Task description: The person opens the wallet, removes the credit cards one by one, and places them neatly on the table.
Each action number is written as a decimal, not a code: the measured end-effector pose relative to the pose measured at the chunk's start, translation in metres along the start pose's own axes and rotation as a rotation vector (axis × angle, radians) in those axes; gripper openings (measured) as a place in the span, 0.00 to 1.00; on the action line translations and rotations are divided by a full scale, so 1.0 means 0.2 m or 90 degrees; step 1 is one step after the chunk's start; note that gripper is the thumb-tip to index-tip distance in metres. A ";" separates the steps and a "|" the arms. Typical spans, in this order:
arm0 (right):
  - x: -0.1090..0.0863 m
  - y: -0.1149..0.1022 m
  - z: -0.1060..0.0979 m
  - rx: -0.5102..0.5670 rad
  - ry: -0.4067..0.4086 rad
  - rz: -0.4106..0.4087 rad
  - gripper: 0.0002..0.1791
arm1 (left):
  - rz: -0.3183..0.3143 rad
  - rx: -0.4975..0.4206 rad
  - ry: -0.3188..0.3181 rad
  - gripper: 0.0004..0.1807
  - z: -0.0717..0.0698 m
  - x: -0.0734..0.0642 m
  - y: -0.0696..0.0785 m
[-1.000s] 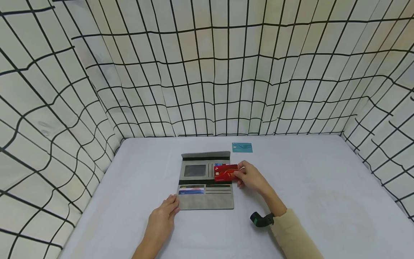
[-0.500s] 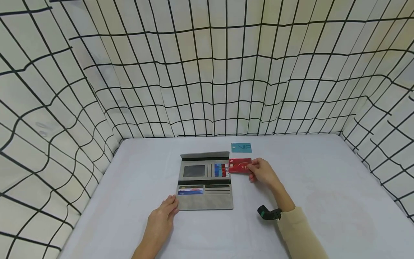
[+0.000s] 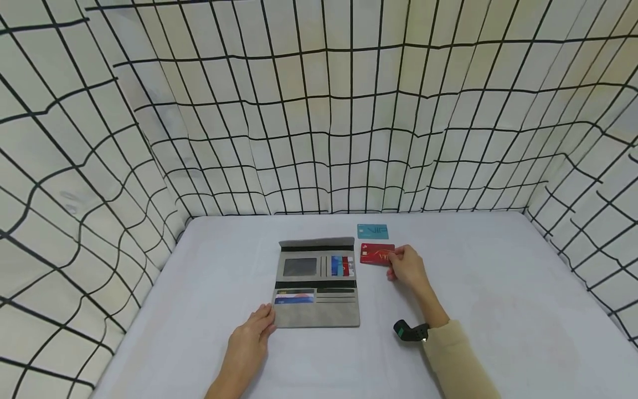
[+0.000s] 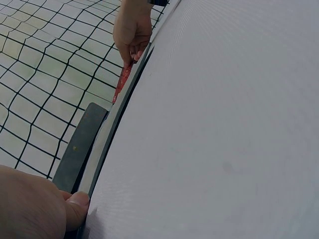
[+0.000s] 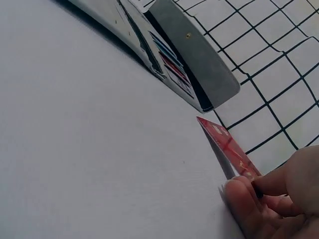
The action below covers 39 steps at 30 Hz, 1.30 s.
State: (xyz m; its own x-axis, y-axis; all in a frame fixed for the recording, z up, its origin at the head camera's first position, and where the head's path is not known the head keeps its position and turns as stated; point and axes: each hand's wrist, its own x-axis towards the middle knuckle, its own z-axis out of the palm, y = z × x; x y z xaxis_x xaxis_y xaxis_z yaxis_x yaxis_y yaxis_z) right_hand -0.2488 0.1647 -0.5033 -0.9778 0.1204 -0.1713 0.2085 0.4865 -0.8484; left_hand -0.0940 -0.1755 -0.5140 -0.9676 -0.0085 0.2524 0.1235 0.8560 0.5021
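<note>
Right hand (image 3: 410, 267) pinches red rectangular card (image 3: 372, 253), right of centre | left hand (image 3: 248, 342): fingers straight, touching unfolded grey leather-look wallet (image 3: 317, 317), lower centre.

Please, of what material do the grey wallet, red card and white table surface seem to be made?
Grey wallet: leather or imitation leather, matt, judging by its faintly mottled surface; I cannot tell which.
Red card: probably smooth plastic, since it looks thin, flat and stiff.
White table surface: perhaps matt cloth, without shine; any weave is unclear.
</note>
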 end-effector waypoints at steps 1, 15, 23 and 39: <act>0.00 0.00 0.01 -0.006 0.005 0.001 0.18 | 0.004 -0.001 -0.001 0.16 0.00 0.00 0.00; 0.07 -0.02 0.06 -0.141 0.082 0.012 0.16 | 0.008 0.000 0.005 0.16 0.01 -0.01 0.00; 0.08 -0.04 0.10 -0.179 0.105 0.007 0.15 | 0.006 -0.007 0.002 0.16 0.00 -0.01 0.00; 0.10 -0.06 0.09 -0.237 0.133 -0.021 0.16 | -0.005 -0.013 -0.009 0.16 0.00 -0.01 0.00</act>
State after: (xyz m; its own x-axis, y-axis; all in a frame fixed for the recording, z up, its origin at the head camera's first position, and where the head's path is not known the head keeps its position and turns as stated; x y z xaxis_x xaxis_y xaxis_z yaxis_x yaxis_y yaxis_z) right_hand -0.2719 0.1451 -0.5062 -0.9675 0.2528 -0.0093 0.2065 0.7677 -0.6066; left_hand -0.0922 -0.1761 -0.5145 -0.9715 -0.0080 0.2371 0.1203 0.8449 0.5213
